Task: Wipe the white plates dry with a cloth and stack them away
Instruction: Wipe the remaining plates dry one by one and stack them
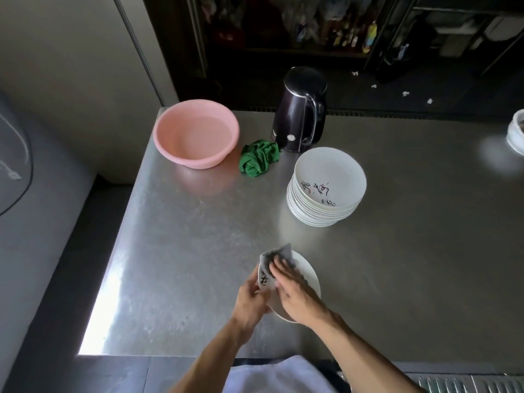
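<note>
A white plate (307, 275) with black brush writing is held tilted above the steel counter near its front edge. My left hand (252, 300) grips the plate's left rim. My right hand (295, 293) presses a grey cloth (279, 255) into the plate's inside, its fingers spread over the cloth. A stack of several white plates (326, 185) with the same writing stands farther back on the counter, to the right of centre.
A pink basin (195, 133) sits at the back left of the steel counter (184, 251). A crumpled green cloth (259, 157) lies beside a black electric kettle (302, 109). Another white dish (516, 134) shows at the right edge.
</note>
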The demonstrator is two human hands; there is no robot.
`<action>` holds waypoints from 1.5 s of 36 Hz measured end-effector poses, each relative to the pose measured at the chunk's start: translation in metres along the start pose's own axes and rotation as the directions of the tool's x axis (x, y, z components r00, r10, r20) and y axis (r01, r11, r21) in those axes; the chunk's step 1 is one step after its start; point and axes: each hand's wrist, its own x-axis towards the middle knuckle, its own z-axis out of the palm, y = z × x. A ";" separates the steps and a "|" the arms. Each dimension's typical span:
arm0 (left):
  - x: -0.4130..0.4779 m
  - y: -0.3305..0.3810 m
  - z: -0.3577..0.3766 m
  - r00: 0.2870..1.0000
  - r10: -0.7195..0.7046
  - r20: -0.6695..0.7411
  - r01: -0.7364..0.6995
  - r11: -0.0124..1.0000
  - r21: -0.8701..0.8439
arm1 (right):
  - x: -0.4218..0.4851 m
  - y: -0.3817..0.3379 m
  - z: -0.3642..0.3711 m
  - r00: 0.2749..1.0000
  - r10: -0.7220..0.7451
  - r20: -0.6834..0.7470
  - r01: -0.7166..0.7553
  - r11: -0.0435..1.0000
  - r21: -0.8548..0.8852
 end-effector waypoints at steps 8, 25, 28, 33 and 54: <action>0.008 -0.004 0.003 0.974 -0.103 -0.201 0.058 0.974 -0.217 | 0.012 -0.003 -0.008 0.958 0.285 -0.040 -0.284 0.958 0.039; 0.007 -0.003 0.012 0.990 -0.117 -0.081 0.107 0.987 -0.121 | 0.003 -0.007 -0.002 0.999 -0.013 0.040 0.012 1.000 0.029; 0.005 -0.007 0.010 0.988 -0.135 -0.081 0.123 0.983 -0.139 | 0.000 -0.006 -0.001 0.992 -0.115 0.048 0.111 0.991 0.081; 0.004 -0.006 0.002 0.978 -0.105 -0.178 0.051 0.956 -0.288 | 0.005 0.012 -0.008 0.987 0.159 -0.027 -0.161 0.971 -0.176; 0.011 0.009 0.001 0.972 -0.062 -0.227 0.053 0.998 -0.046 | 0.002 0.003 -0.013 0.955 0.294 -0.022 -0.293 0.939 -0.179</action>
